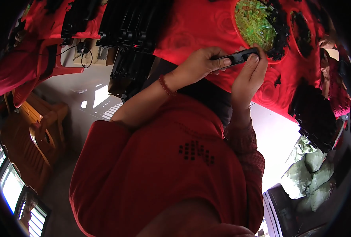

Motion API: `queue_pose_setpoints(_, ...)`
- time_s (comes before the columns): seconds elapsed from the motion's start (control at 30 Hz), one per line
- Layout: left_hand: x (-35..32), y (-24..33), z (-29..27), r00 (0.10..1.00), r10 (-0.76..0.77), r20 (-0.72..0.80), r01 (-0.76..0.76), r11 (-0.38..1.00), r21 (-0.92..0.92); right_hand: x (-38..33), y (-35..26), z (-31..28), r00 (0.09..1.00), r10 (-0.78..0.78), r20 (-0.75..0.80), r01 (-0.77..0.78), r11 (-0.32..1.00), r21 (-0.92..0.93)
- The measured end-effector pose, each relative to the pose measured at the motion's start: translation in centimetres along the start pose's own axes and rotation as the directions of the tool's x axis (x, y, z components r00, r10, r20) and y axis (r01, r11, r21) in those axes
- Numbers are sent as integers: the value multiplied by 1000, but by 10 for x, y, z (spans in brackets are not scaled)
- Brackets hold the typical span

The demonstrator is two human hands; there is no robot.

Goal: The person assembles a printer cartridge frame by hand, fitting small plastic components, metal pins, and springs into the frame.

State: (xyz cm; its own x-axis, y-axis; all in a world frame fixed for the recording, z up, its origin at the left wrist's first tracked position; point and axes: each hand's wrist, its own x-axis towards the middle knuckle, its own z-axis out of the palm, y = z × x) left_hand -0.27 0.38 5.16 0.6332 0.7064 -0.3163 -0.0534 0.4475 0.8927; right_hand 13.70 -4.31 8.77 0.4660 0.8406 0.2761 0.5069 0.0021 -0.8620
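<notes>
One glossy black oblong piece (pixel 238 58) — held slightly tilted between both hands, near a round red container (pixel 277 61) of translucent yellow-green small pieces (pixel 252 25). Left hand (pixel 207 65) — dark-red beaded bracelet (pixel 165 85) at wrist — pinching the piece's left end. Right hand (pixel 251 71): thumb and fingers pinching its right end.

Left hand (pixel 202 65) and right hand (pixel 251 74) are raised before the torso (pixel 155 158), close together, each in a pinch grip; left forearm (pixel 144 102) bare, right forearm (pixel 243 138) sleeved.
</notes>
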Motion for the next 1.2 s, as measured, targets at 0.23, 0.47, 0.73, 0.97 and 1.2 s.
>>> queue_pose_setpoints(0.23,-6,15,-14,980,-104,167,123,987,-107,4,9,1,997,65,46,-68,996,58)
queue_pose_setpoints(0.47,-12,15,-14,978,-47,204,103,956,-274,8,14,1,997,57,48,-60,996,61)
queue_pose_setpoints(0.73,-18,13,-11,991,-17,131,13,1000,28,6,7,1,998,36,53,-41,993,110)
queue_pose_setpoints(0.97,-28,13,1,992,120,-45,-100,944,315,0,1,-1,999,-43,26,42,999,27)
queue_pose_setpoints(1.2,-27,-3,14,924,333,-186,-245,893,378,-3,0,0,994,-104,17,105,994,-37)
